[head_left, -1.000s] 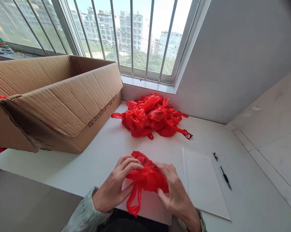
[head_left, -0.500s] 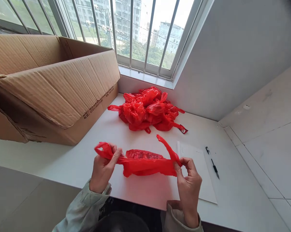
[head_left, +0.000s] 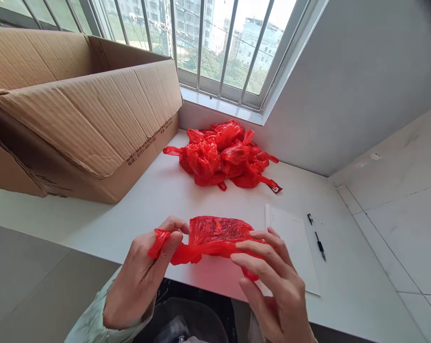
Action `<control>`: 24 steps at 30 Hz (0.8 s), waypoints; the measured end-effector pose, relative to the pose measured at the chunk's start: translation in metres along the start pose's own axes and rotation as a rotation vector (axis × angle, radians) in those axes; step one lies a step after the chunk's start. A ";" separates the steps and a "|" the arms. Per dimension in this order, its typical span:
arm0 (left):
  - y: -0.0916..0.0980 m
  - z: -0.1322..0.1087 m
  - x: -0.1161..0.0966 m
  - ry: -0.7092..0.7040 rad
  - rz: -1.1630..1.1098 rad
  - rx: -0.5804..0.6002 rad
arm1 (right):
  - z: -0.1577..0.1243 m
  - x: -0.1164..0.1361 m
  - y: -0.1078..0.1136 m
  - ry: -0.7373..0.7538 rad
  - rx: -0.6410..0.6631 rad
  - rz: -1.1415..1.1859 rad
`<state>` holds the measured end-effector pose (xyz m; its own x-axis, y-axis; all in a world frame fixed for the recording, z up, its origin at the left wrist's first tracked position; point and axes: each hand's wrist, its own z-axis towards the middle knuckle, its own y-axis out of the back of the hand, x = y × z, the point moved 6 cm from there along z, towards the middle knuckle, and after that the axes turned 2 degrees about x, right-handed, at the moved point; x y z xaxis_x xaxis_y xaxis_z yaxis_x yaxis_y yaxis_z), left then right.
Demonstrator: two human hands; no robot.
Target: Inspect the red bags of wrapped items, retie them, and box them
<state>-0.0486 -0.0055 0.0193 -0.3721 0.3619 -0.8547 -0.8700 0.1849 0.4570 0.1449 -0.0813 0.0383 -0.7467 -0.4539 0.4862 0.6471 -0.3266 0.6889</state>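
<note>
A red plastic bag point(head_left: 220, 229) lies near the front edge of the white table, wrapped flat around something dark and boxy that shows through the film. My left hand point(head_left: 147, 259) pinches a gathered end of it between thumb and fingers, and a red tuft sticks out above the thumb. My right hand point(head_left: 276, 281) reaches over the bag's other end with its fingers stretched out and apart. Loose red film hangs between its thumb and fingertips, without a closed grip on it.
Behind lies a heap of red plastic bags point(head_left: 226, 155) below the barred window. A large open cardboard box point(head_left: 90, 124) stands at the left. On the right are a white paper pad point(head_left: 290, 238) and a black pen point(head_left: 316, 237). A dark bin point(head_left: 187, 317) sits below the table edge.
Both hands have moved closer to me. My right hand has let go of the bag's handle and spread its fingers; the upright handle has dropped. The left hand's handle loop is now bunched up.
</note>
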 end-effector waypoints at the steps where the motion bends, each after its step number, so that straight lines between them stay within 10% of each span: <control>1: 0.000 0.001 -0.002 -0.007 -0.041 -0.001 | 0.006 0.001 -0.009 0.018 0.079 -0.060; 7: 0.002 0.009 0.011 0.101 -0.384 -0.035 | 0.006 -0.021 -0.045 -0.023 0.390 -0.120; 19: 0.001 0.004 0.029 0.361 -0.989 0.223 | -0.003 -0.052 -0.003 -0.294 -0.224 -0.177; 24: 0.014 0.004 0.006 0.026 -0.373 0.283 | 0.021 -0.046 0.007 -0.284 -0.324 -0.167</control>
<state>-0.0618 0.0029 0.0213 -0.0621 0.2006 -0.9777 -0.8247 0.5415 0.1635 0.1807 -0.0452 0.0321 -0.8279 -0.1425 0.5425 0.4957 -0.6385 0.5888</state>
